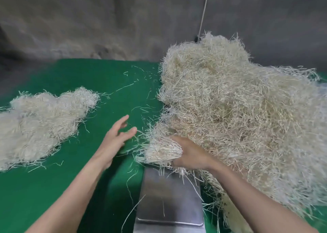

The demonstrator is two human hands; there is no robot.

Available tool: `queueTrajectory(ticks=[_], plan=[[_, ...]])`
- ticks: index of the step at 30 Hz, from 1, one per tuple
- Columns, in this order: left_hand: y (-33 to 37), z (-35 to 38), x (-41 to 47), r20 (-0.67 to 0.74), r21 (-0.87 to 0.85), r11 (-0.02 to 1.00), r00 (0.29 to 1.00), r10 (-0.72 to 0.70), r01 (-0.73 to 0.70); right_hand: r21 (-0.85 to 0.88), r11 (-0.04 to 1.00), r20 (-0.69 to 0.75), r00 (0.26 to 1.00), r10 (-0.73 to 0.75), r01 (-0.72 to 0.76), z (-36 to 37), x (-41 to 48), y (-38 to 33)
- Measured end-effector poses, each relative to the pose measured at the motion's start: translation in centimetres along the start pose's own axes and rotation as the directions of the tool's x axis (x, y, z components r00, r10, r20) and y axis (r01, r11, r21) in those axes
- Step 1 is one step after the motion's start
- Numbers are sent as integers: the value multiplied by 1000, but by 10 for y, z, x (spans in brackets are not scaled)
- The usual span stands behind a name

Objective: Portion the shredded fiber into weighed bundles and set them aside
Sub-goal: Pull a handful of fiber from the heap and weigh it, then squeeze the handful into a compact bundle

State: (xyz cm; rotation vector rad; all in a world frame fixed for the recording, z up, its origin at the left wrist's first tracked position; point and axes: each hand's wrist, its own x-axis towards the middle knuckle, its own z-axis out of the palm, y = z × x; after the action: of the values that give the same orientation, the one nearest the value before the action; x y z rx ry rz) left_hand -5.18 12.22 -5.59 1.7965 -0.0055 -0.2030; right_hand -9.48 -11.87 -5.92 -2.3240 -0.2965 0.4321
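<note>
While the right hand [190,154] gripped a clump of shredded fiber [162,149] at the edge of the big pile [238,108], right over the steel pan [169,197], the left hand [115,140] hovered open-fingered above the green table [44,188].

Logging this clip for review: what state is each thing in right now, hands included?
left grip: open, fingers spread, holds nothing
right grip: holds a tuft at the heap's edge
heap: loose, piled at right
pile: lying at left, apart from the heap
pan: bare but for stray strands
</note>
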Motion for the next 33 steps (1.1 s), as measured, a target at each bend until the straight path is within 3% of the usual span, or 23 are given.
queueTrajectory(ticks=[1,3,4,6,9,13,16,22,28,33], plan=[[-1,4,-8,143,51,995,987,75,-83,-43,999,41,999,-30,32,8,-4,1],[-8,20,-24,443,199,954,889,116,-223,-85,992,95,992,-85,94,23,-8,2],[-15,30,-30,502,268,920,857,121,-287,-101,989,93,991,-97,106,30,-11,3],[-29,46,-39,446,336,876,878,175,-345,-131,987,27,995,-92,95,44,-18,8],[-47,49,-50,336,353,886,924,181,-302,-121,992,-117,992,-55,41,69,-38,20],[-64,55,-66,278,200,966,955,102,-162,-208,978,-296,952,-78,16,99,-62,35],[-67,68,-72,233,187,968,965,123,-168,-269,960,-396,918,-34,-80,97,-62,43],[-63,64,-70,125,234,954,979,161,-187,-238,965,-341,940,19,-106,87,-66,50],[-71,74,-68,208,381,881,954,214,-281,-286,951,-352,936,11,-119,91,-69,53],[-73,79,-70,138,316,897,950,280,-310,-220,971,-347,938,9,-91,89,-73,52]])
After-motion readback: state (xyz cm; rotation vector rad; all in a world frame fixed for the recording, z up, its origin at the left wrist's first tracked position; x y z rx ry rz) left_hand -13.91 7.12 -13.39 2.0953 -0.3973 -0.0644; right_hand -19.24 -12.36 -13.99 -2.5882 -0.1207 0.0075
